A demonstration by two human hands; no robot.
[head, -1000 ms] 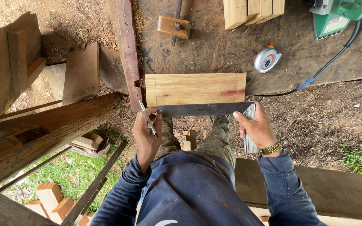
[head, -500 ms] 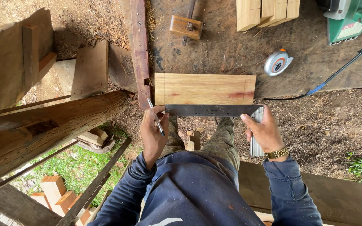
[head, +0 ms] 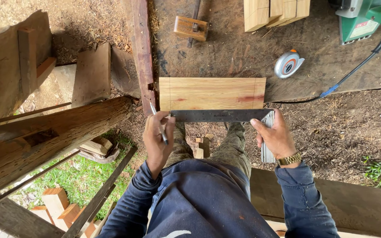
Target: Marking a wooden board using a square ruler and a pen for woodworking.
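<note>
An outdoor carpentry workplace is shown, rough and open to the ground. A worn, dark worktop point(head: 225, 53) is strewn with sawdust, and a pale planed board point(head: 212, 93) is laid on it. A tape measure point(head: 288, 63), a green power tool point(head: 367, 17) with its cable, a wooden block tool point(head: 191, 28) and stacked cut timber point(head: 276, 12) are seen around it. Rough logs point(head: 54, 136), offcuts point(head: 62, 207), wood shavings and grass point(head: 80, 180) are seen below.
</note>
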